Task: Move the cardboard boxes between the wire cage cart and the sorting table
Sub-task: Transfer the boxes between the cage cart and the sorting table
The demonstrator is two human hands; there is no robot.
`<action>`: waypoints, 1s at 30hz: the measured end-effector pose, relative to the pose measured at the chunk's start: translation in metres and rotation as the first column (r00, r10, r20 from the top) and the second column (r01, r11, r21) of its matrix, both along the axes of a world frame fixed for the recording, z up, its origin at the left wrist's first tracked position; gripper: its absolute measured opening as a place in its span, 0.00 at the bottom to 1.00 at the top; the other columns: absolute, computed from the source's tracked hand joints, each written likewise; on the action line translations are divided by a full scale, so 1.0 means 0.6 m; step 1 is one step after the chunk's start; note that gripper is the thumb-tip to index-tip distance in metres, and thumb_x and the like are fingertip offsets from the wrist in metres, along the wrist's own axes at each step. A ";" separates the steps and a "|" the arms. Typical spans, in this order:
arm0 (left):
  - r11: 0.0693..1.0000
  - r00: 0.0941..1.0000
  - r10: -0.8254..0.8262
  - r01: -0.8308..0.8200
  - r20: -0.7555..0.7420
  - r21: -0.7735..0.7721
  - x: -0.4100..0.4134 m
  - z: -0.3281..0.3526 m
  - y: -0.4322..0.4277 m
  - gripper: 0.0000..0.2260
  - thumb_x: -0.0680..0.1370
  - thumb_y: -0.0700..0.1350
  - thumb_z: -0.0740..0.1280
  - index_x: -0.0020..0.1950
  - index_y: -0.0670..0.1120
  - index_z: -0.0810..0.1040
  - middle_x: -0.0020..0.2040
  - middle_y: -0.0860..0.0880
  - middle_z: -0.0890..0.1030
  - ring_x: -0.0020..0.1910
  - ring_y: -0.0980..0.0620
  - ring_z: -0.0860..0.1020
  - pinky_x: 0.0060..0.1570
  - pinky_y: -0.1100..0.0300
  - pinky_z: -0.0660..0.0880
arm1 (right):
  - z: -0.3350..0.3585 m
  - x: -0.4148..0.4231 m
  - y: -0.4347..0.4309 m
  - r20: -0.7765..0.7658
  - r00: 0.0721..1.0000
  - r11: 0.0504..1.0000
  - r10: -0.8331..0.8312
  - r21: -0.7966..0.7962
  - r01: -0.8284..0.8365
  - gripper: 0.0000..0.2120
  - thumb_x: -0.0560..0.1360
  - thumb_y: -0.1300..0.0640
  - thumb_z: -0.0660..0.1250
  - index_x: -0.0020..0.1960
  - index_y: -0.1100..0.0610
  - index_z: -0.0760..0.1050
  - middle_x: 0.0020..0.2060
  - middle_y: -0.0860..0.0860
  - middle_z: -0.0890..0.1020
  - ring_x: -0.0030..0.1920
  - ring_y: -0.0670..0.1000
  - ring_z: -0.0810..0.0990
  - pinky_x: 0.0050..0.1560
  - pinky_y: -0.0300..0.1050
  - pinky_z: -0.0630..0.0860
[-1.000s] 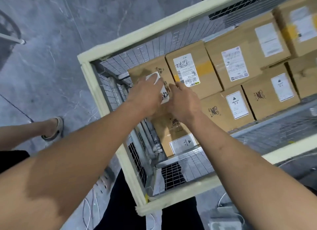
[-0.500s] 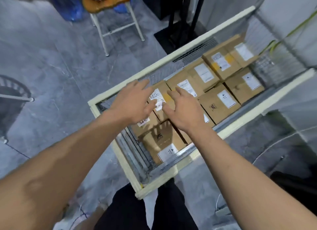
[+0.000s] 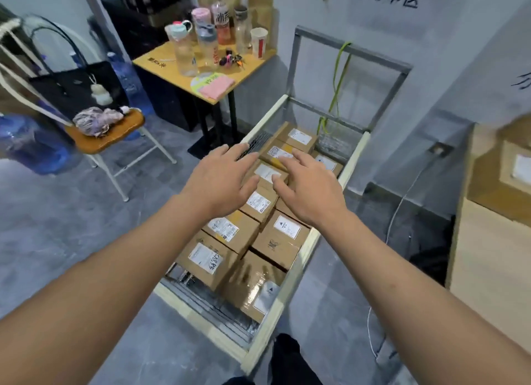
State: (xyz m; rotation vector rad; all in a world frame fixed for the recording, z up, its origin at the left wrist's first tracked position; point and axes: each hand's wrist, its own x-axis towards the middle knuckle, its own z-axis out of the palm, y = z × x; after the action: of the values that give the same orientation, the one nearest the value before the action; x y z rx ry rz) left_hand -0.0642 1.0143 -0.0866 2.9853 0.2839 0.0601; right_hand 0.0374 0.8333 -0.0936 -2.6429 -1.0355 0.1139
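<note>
Both hands have let go and lifted: the left hand and right hand hover spread and empty above the cardboard boxes, which sit inside the wire cage cart. That box looks dropped off.

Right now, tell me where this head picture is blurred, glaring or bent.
Head view: the box on the table at far right is smeared by motion blur; the nearest box in the cart shows glare on its plastic wrap; the wide lens bows the wire cart's pale rim and stretches both forearms; the left hand and right hand stay fairly sharp, fingers spread.
</note>
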 end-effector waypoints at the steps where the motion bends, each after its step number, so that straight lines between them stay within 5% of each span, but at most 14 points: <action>1: 0.999 0.999 -0.036 0.036 0.011 0.005 0.005 0.015 -0.012 0.28 0.82 0.62 0.52 0.79 0.50 0.68 0.79 0.47 0.68 0.74 0.40 0.68 0.72 0.43 0.69 | 0.014 -0.004 -0.018 0.016 0.999 0.999 -0.034 0.015 0.034 0.27 0.83 0.37 0.56 0.78 0.46 0.68 0.79 0.51 0.67 0.78 0.53 0.65 0.75 0.54 0.64; 17: 0.875 0.869 -0.483 0.474 0.109 0.104 0.119 0.177 -0.353 0.26 0.84 0.60 0.57 0.81 0.52 0.65 0.80 0.47 0.66 0.77 0.42 0.65 0.74 0.47 0.64 | 0.160 -0.033 -0.391 0.126 0.857 0.867 -0.499 0.085 0.492 0.27 0.83 0.38 0.57 0.78 0.47 0.68 0.79 0.52 0.67 0.77 0.54 0.67 0.73 0.54 0.69; 30: 0.836 0.829 -0.548 0.548 0.113 0.038 0.249 0.187 -0.678 0.26 0.84 0.58 0.59 0.81 0.51 0.65 0.79 0.47 0.67 0.75 0.43 0.67 0.73 0.47 0.67 | 0.153 0.043 -0.684 0.062 0.810 0.812 -0.584 0.067 0.580 0.25 0.83 0.39 0.58 0.76 0.47 0.71 0.77 0.50 0.68 0.74 0.55 0.70 0.70 0.54 0.70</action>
State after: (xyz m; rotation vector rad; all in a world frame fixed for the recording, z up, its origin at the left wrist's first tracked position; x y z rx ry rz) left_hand 0.0854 0.6076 0.0257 2.9215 -0.5947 0.1743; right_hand 0.0631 0.4230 -0.0018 -2.8073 -0.1943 -0.1508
